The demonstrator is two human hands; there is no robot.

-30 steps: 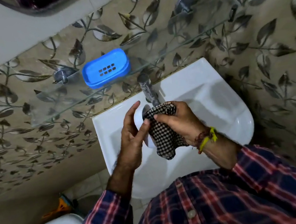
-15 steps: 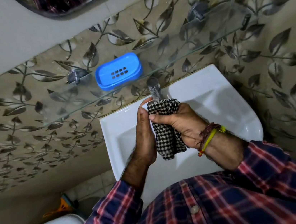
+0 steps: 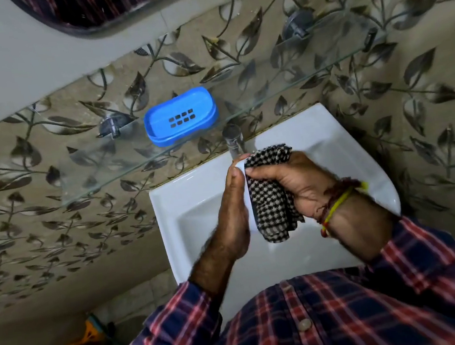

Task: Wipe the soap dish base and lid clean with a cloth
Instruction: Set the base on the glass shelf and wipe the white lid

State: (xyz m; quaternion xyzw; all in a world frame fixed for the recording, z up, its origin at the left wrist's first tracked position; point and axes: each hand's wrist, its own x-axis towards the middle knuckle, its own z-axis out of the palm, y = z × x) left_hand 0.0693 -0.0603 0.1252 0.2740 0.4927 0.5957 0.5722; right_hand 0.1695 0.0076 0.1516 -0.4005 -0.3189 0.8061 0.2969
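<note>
Your left hand (image 3: 233, 215) holds a white plastic soap dish lid (image 3: 245, 199) on edge above the white ceramic washbasin (image 3: 196, 205), palm flat against its outer face and fingertips hooked over its top end; only a thin white sliver of the lid shows between your palm and the cloth. Your right hand (image 3: 294, 183) grips a bunched black-and-white checked cloth (image 3: 270, 201), thumb and fingers curled round it, and presses it against the lid's other face. The cloth's loose end hangs below your hands over the bowl.

The blue plastic soap dish base (image 3: 180, 116), oval with a block of drain slots in its floor, sits apart from your hands on the clear glass wall shelf (image 3: 104, 165), lying flat and near the shelf's front edge. A chrome tap (image 3: 233, 139) stands at the back of the washbasin, just beyond your fingertips.

Your right wrist carries red and yellow thread bands (image 3: 337, 204), and both arms wear a red-and-navy checked shirt (image 3: 326, 318). Leaf-patterned tiles (image 3: 39, 226) cover the wall around the shelf.
</note>
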